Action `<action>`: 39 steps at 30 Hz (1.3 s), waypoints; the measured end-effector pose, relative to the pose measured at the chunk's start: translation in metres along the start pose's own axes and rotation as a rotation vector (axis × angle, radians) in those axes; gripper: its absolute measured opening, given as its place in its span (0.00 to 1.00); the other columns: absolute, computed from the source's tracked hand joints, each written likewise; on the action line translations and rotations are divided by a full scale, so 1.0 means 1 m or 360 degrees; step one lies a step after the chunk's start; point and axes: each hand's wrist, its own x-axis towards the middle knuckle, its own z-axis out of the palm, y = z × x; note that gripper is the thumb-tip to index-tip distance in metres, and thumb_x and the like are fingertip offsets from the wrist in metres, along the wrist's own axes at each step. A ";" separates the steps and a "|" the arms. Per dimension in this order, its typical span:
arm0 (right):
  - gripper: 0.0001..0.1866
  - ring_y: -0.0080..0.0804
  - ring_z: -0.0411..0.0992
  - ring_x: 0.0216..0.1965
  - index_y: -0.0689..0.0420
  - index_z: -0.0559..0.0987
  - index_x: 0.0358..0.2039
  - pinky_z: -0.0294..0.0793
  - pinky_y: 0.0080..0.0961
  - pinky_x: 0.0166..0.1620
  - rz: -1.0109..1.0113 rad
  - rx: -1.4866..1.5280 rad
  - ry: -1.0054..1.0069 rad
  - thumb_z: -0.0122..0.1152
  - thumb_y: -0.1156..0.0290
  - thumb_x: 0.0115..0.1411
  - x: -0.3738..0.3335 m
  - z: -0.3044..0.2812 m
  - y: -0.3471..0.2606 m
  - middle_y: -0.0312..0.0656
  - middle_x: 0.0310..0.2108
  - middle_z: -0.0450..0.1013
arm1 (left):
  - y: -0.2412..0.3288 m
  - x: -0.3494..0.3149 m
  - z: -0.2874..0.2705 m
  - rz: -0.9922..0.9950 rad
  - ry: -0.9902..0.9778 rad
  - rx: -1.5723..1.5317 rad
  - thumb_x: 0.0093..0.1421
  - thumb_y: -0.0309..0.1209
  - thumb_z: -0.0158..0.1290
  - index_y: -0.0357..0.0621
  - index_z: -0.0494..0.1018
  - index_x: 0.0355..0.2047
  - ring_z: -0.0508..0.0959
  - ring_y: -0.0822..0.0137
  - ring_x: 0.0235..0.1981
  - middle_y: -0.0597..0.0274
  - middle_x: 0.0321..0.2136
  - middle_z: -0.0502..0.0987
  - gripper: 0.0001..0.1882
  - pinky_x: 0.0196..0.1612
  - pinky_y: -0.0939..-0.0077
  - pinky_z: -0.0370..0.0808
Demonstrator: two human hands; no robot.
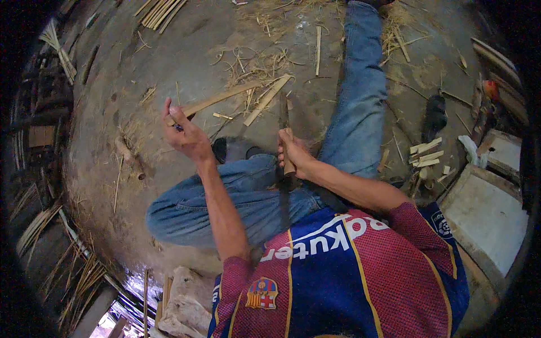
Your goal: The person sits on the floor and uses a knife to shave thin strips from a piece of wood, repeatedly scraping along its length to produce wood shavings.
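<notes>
We sit low on the floor (115,73), one leg stretched out ahead and the other bent across in front. Our left grip (191,138) is raised to the left of our middle, over the ground beyond the bent knee, and pinches the near end of a long flat strip (222,98) between thumb and fingers, though the underside of that hold is hidden from us. The strip slants away to the upper right, its far end near a loose flat slat (266,102); we cannot tell whether the two touch. Our right grip (296,153) is closed around the wooden handle of a knife (283,110), just above our lap, its dark blade pointing away from us, apart from the strip.

Beyond the hands, pale shavings (248,66) lie scattered, with a thin stick (318,50) lying to their right. A bundle of strips (162,14) rests far off at the upper left, a short thick stick (131,159) lies left of our bent leg, and cut pieces (426,153) sit out to the right.
</notes>
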 end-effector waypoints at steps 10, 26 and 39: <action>0.21 0.20 0.63 0.19 0.51 0.68 0.34 0.67 0.20 0.20 0.0120 0.0060 -0.0204 0.55 0.46 0.63 0.030 0.042 0.002 0.30 0.22 0.64 | 0.003 -0.001 0.001 0.0124 -0.0029 0.0029 0.70 0.37 0.43 0.39 0.71 0.52 0.75 0.69 0.32 0.56 0.35 0.77 0.18 0.35 0.75 0.74; 0.22 0.22 0.64 0.18 0.49 0.67 0.33 0.68 0.25 0.20 -0.0263 -0.0409 0.0044 0.49 0.41 0.64 0.027 -0.021 -0.013 0.31 0.21 0.64 | 0.007 -0.011 0.012 0.0054 -0.0143 0.0147 0.70 0.37 0.42 0.40 0.69 0.52 0.71 0.71 0.27 0.59 0.28 0.74 0.17 0.30 0.74 0.69; 0.24 0.34 0.73 0.22 0.61 0.74 0.39 0.72 0.37 0.27 -0.0818 -0.1506 -0.0147 0.49 0.49 0.67 -0.008 -0.003 -0.033 0.45 0.21 0.72 | 0.005 -0.016 0.010 0.0131 -0.0181 0.0183 0.70 0.36 0.43 0.38 0.72 0.46 0.72 0.69 0.27 0.58 0.26 0.74 0.15 0.31 0.74 0.69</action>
